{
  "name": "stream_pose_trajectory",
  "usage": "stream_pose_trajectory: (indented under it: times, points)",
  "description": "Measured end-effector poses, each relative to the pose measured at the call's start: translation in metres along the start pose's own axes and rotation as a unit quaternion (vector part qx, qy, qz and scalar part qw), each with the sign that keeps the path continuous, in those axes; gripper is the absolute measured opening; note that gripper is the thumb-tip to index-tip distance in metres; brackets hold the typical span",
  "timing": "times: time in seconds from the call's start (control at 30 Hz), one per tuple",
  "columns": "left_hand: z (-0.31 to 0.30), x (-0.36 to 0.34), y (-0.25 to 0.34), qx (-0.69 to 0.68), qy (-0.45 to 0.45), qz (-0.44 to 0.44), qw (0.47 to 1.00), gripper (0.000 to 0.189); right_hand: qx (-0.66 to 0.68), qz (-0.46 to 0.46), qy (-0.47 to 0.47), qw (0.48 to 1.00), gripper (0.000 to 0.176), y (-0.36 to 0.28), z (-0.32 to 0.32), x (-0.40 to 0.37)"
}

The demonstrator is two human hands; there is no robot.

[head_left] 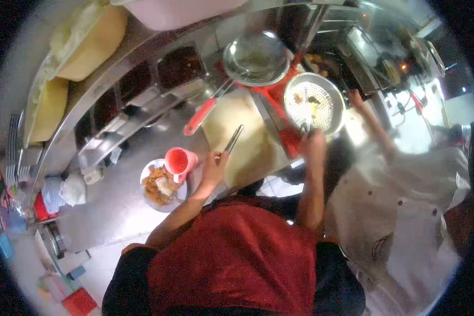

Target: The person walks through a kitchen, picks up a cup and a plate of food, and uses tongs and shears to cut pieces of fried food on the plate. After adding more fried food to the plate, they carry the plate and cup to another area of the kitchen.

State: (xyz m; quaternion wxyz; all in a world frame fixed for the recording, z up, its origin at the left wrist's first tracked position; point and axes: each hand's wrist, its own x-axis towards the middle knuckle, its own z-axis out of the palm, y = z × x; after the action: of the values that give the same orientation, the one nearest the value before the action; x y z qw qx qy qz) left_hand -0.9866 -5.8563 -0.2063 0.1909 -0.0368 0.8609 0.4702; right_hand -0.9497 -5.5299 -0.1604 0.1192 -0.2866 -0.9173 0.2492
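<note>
Red plastic cup (180, 160) sits at the edge of a plate (166, 207) of fried food (155, 185) on the steel bench (118, 210), just beside the left hand (214, 167) gripping metal tongs (233, 139), while the right hand (312, 143) clasps a mesh skimmer (314, 102).

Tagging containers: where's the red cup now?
Head view, left of centre: red cup on the steel counter, at the upper-right rim of the plate of fried food, just left of the left hand holding tongs.

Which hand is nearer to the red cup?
Left. The left hand, holding tongs, is just right of the cup; the right hand is farther off, gripping the strainer.
</note>
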Motion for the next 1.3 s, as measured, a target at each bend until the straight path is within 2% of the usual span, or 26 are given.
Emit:
stream_pose_trajectory:
  times: [0.07, 0.1, 0.13, 0.17, 0.2, 0.23, 0.3, 0.33, 0.4, 0.5, 0.6, 0.63, 0.67, 0.73, 0.87, 0.97, 1.03, 1.07, 1.13, 1.23, 1.27, 1.3]
  points:
    - [-0.003, -0.007, 0.027, -0.029, 0.081, 0.119, 0.989, 0.044, 0.053, -0.096, 0.085, 0.99, 0.027, -0.006, 0.002, -0.018]
    - [-0.007, -0.01, 0.042, -0.025, 0.079, 0.119, 0.989, 0.044, 0.099, -0.028, -0.006, 0.995, 0.027, -0.037, -0.016, -0.03]
    - [-0.01, -0.01, 0.059, -0.023, 0.073, 0.151, 0.986, 0.042, 0.182, -0.036, -0.066, 0.98, 0.029, -0.013, 0.015, -0.037]
    - [-0.011, -0.008, 0.073, -0.021, 0.065, 0.185, 0.98, 0.04, 0.127, -0.016, -0.115, 0.985, 0.021, -0.027, 0.012, -0.051]
    - [-0.007, -0.006, 0.082, -0.019, 0.061, 0.192, 0.979, 0.04, 0.11, -0.08, -0.131, 0.982, 0.021, -0.019, 0.035, -0.061]
    - [-0.004, -0.004, 0.09, -0.055, 0.043, 0.203, 0.977, 0.041, 0.154, -0.108, -0.152, 0.97, 0.023, -0.016, 0.05, -0.072]
    - [0.004, 0.003, 0.102, -0.089, 0.02, 0.219, 0.972, 0.042, 0.112, -0.058, -0.136, 0.983, 0.026, -0.009, 0.081, -0.094]
    - [0.007, 0.007, 0.107, -0.053, 0.002, 0.216, 0.975, 0.045, 0.114, -0.018, -0.131, 0.985, 0.026, -0.013, 0.085, -0.101]
    - [0.015, 0.015, 0.113, -0.012, -0.022, 0.216, 0.976, 0.048, 0.118, 0.003, -0.114, 0.987, 0.026, -0.019, 0.08, -0.107]
    - [0.034, 0.017, 0.123, 0.061, -0.048, 0.113, 0.99, 0.051, 0.104, 0.018, -0.079, 0.991, 0.026, -0.012, 0.085, -0.111]
    - [0.062, 0.035, 0.089, 0.005, -0.038, 0.077, 0.996, 0.055, 0.093, -0.001, -0.066, 0.993, 0.026, -0.004, 0.085, -0.106]
    - [0.064, 0.036, 0.083, 0.003, -0.058, 0.011, 0.998, 0.057, 0.096, -0.014, -0.072, 0.993, 0.026, -0.003, 0.082, -0.106]
    - [0.064, 0.038, 0.071, 0.005, -0.062, 0.015, 0.998, 0.057, 0.096, -0.011, -0.067, 0.993, 0.026, 0.0, 0.079, -0.107]
    - [0.069, 0.048, 0.043, 0.008, -0.012, 0.075, 0.997, 0.06, 0.124, -0.016, -0.097, 0.987, 0.032, 0.003, 0.074, -0.105]
    - [0.064, 0.039, 0.076, 0.031, 0.006, 0.138, 0.99, 0.062, 0.112, -0.036, -0.112, 0.987, 0.037, 0.005, 0.074, -0.113]
    - [0.087, 0.05, 0.1, 0.01, -0.025, 0.14, 0.99, 0.063, 0.09, -0.025, -0.137, 0.986, 0.047, -0.01, 0.063, -0.106]
    - [0.108, 0.057, 0.114, -0.039, -0.02, 0.192, 0.98, 0.061, 0.083, 0.001, -0.159, 0.984, 0.049, -0.018, 0.052, -0.103]
    - [0.117, 0.058, 0.123, -0.042, -0.018, 0.194, 0.98, 0.061, 0.081, -0.001, -0.157, 0.984, 0.049, -0.018, 0.05, -0.102]
    - [0.132, 0.055, 0.14, 0.026, -0.016, 0.161, 0.986, 0.063, 0.096, -0.074, -0.126, 0.985, 0.063, -0.014, 0.048, -0.107]
    - [0.152, 0.059, 0.151, 0.05, -0.017, 0.17, 0.984, 0.066, 0.112, -0.031, -0.153, 0.981, 0.073, -0.012, 0.044, -0.108]
    - [0.155, 0.06, 0.151, 0.064, -0.022, 0.188, 0.98, 0.067, 0.111, -0.03, -0.152, 0.982, 0.073, -0.011, 0.042, -0.109]
    - [0.156, 0.061, 0.15, 0.066, -0.043, 0.169, 0.982, 0.067, 0.107, -0.032, -0.137, 0.984, 0.073, -0.01, 0.039, -0.112]
